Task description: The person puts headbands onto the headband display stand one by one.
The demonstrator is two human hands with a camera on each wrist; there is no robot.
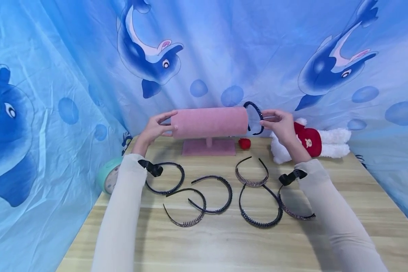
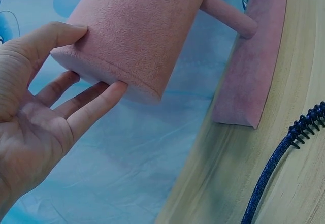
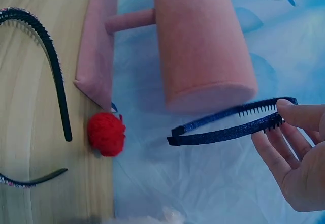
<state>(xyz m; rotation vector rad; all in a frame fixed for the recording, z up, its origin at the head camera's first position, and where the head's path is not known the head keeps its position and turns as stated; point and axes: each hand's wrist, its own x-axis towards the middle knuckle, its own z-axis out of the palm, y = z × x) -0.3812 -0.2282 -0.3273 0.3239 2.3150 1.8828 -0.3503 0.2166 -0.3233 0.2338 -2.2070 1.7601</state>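
Note:
A pink padded headband stand [image 1: 209, 122], a horizontal cylinder on a post and flat base, stands toward the back of the table. My left hand [image 1: 155, 127] holds its left end, the thumb on the curved side and fingertips against the end face, as the left wrist view shows. With thumb and fingers, my right hand [image 1: 279, 122] pinches a dark blue toothed headband [image 3: 218, 134] at its curved middle. That headband is raised off the table beside the cylinder's right end, its two tips pointing toward the stand in the right wrist view.
Several toothed headbands lie on the wooden table [image 1: 224, 249], among them a dark one [image 1: 181, 177] and a glittery one [image 1: 253, 184]. A red ball [image 1: 244, 143] sits by the stand's base. A white plush toy [image 1: 334, 141] lies at right, a mint clock [image 1: 109, 175] at left.

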